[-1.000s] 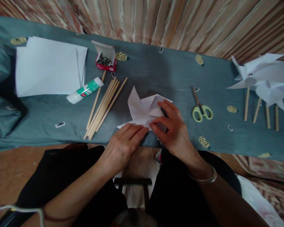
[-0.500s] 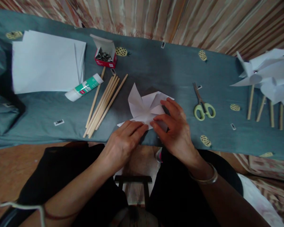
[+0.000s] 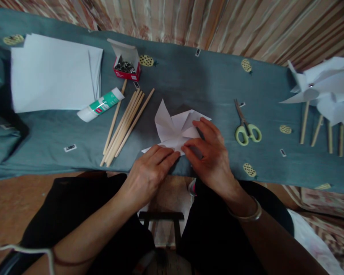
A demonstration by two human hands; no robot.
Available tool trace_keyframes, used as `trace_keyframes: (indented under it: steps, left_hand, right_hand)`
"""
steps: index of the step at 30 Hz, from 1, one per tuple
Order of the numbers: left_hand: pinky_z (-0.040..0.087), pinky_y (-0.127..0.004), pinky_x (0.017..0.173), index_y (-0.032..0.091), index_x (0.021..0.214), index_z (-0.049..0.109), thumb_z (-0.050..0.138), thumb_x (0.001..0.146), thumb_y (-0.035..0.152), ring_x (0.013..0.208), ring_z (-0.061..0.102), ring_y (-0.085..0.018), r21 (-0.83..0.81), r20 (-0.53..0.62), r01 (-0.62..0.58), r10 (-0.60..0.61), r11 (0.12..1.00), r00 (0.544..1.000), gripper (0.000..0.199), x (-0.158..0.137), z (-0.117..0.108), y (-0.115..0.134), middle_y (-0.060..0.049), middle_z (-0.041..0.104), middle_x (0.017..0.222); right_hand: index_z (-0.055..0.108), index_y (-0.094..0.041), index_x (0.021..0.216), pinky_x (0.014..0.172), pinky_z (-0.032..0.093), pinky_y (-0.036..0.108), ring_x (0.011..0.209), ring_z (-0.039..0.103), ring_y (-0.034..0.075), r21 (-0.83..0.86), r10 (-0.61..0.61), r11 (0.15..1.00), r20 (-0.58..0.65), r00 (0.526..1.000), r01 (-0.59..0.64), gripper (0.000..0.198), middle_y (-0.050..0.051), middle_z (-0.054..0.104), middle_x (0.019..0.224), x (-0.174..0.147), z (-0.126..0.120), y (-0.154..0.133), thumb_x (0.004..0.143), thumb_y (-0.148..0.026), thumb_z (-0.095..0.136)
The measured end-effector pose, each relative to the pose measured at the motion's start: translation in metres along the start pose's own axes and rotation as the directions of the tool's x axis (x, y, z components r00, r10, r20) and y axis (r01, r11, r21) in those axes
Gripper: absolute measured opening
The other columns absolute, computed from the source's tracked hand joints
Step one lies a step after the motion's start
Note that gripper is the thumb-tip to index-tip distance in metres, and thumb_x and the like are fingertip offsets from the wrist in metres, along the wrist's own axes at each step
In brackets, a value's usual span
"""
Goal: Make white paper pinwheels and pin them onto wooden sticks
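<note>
A white paper pinwheel (image 3: 176, 131) lies near the front edge of the cloth-covered table, one blade standing up at its upper left. At its lower left edge, my left hand (image 3: 150, 168) presses the paper with fingers held together, the thumb hidden beneath. My right hand (image 3: 213, 156) grips the right side, with the thumb and index finger near the bottom edge and other fingers curled on the right blade. Both hands meet closely at the lower edge of the paper. What lies under the fingers cannot be seen.
Several wooden sticks (image 3: 126, 130), a glue tube (image 3: 100, 105), a paper stack (image 3: 54, 74) and an open red box (image 3: 127, 70) of small metal pieces lie leftward. Green-handled scissors (image 3: 247, 131) are on the right. Finished pinwheels on sticks (image 3: 323, 86) lie far right.
The hands and the pinwheel keep nearly the same place. Only a slight shift of the whole view shows, and my right fingers have moved a touch left.
</note>
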State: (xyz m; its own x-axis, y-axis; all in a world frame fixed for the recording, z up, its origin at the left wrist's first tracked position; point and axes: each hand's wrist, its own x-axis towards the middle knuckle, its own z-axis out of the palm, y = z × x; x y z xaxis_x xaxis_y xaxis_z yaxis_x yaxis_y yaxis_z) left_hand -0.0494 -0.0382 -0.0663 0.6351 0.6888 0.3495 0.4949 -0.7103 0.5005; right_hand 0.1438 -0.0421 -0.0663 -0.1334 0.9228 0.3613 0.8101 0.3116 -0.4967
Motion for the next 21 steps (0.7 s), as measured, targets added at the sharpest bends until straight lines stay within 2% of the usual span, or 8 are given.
trace_keyframes:
  steps: [5,15,21]
  left_hand:
    - [0.058,-0.037,0.083,0.005,0.119,0.059,0.052,0.092,0.008,0.096,0.059,-0.022,0.013,0.001,-0.003,0.003,1.0,1.0,0.028,0.0007,-0.0005,0.0009,-0.014,0.067,0.107]
    - [0.059,-0.038,0.084,0.004,0.117,0.06,0.052,0.091,0.007,0.096,0.06,-0.023,0.034,0.002,-0.008,0.008,0.999,1.0,0.027,0.0006,0.0001,0.002,-0.015,0.067,0.106]
    - [0.058,-0.037,0.086,0.005,0.119,0.06,0.053,0.091,0.007,0.098,0.06,-0.022,0.013,0.011,0.025,-0.025,1.0,1.0,0.029,-0.0007,0.0006,0.0013,-0.014,0.066,0.108]
  right_hand:
    - [0.064,-0.027,0.083,0.11,0.041,0.052,0.137,0.043,0.028,0.006,0.004,1.0,-0.009,1.0,-0.004,0.009,0.003,0.056,0.136,0.0003,0.0011,0.0009,0.087,-0.02,0.06]
    - [0.063,-0.024,0.083,0.106,0.045,0.051,0.135,0.046,0.03,-0.071,-0.061,0.996,-0.025,0.998,0.059,0.007,0.009,0.058,0.133,0.0001,0.0029,0.0005,0.088,-0.019,0.059]
    - [0.064,-0.027,0.085,0.11,0.041,0.05,0.137,0.043,0.027,-0.014,-0.017,1.0,-0.005,1.0,0.017,0.011,0.003,0.057,0.135,0.0011,0.0028,-0.0011,0.089,-0.02,0.058]
